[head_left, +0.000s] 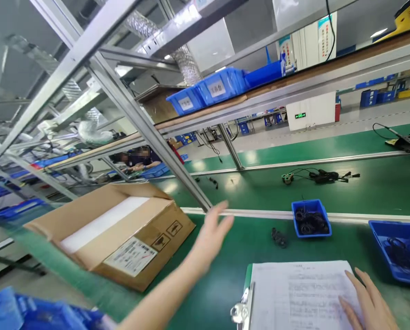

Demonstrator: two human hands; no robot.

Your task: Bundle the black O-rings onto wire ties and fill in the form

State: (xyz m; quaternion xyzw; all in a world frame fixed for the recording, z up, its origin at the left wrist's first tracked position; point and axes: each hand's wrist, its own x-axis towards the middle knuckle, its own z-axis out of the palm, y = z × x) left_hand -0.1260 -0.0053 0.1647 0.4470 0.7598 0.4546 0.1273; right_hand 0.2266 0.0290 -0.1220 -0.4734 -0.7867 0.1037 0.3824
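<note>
My left hand (210, 236) reaches forward over the green bench, fingers apart and nothing in them. Just left of it stands an open cardboard box (150, 250) with a printed label and a white sheet inside. My right hand (368, 298) rests on the right edge of printed papers (304, 293), its fingers spread. Those papers lie on a green clipboard (248, 275) with a metal clip (241, 311) at its left side. A small black cable bundle (279, 237) sits on the bench beyond the clipboard.
A small blue bin (311, 233) holds coiled black cables, and a larger blue bin (394, 275) stands at the right. More cables (329, 176) lie on the far green belt. A metal post (150, 133) and an overhead shelf (294, 87) frame the bench. A co-worker (145, 160) is at the back left.
</note>
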